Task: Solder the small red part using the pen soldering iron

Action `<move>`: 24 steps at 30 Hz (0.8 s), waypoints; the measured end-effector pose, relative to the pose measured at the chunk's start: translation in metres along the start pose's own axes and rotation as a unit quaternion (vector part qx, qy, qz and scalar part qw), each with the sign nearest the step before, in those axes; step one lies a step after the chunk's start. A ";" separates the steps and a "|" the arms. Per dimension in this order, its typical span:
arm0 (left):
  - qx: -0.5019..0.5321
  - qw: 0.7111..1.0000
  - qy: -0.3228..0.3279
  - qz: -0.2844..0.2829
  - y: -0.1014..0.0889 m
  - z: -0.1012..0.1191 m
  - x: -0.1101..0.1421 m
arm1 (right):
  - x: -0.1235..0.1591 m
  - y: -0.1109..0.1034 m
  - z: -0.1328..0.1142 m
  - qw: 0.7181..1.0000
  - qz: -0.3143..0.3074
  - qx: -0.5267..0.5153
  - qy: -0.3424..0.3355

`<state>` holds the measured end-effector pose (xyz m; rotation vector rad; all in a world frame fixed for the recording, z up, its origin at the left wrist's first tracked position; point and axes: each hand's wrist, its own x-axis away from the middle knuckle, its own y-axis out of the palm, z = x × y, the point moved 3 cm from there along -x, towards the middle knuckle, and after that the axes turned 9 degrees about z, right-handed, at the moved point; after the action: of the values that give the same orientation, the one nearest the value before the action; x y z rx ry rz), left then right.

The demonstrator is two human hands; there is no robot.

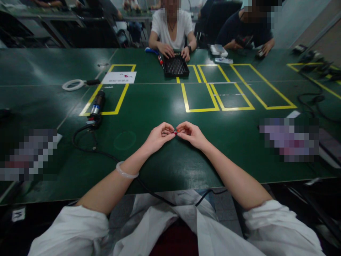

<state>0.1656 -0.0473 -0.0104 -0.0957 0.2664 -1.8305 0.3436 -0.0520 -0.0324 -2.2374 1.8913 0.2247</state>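
Observation:
My left hand (161,136) and my right hand (191,133) meet fingertip to fingertip above the green table (170,163). Between them is a small red part (175,132), pinched from both sides. Its exact kind is too small to make out, and the fingertips hide much of it. Both hands are closed in a pinch, with the wrists held apart. A pale bangle (127,171) circles my left wrist.
A black cylindrical power tool (97,106) with a cable lies left. Further off are a printed sheet (119,77), a white coiled cord (73,85) and yellow tape outlines (202,110). Opposite, a person's hands (174,52) touch a black tray (176,74); a red screwdriver (161,61) lies beside it.

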 end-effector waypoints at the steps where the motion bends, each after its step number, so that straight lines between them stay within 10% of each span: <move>1: 0.001 1.000 -0.002 -0.001 0.000 -0.001 0.000 | 0.000 0.000 -0.001 1.000 0.004 0.022 -0.014; 24: -0.089 0.996 -0.013 -0.007 -0.004 0.000 -0.001 | 0.004 -0.001 -0.016 0.965 -0.020 0.221 -0.138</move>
<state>0.1624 -0.0455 -0.0098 -0.2466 0.4110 -1.8163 0.3451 -0.0595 -0.0183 -1.8370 1.5653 0.0895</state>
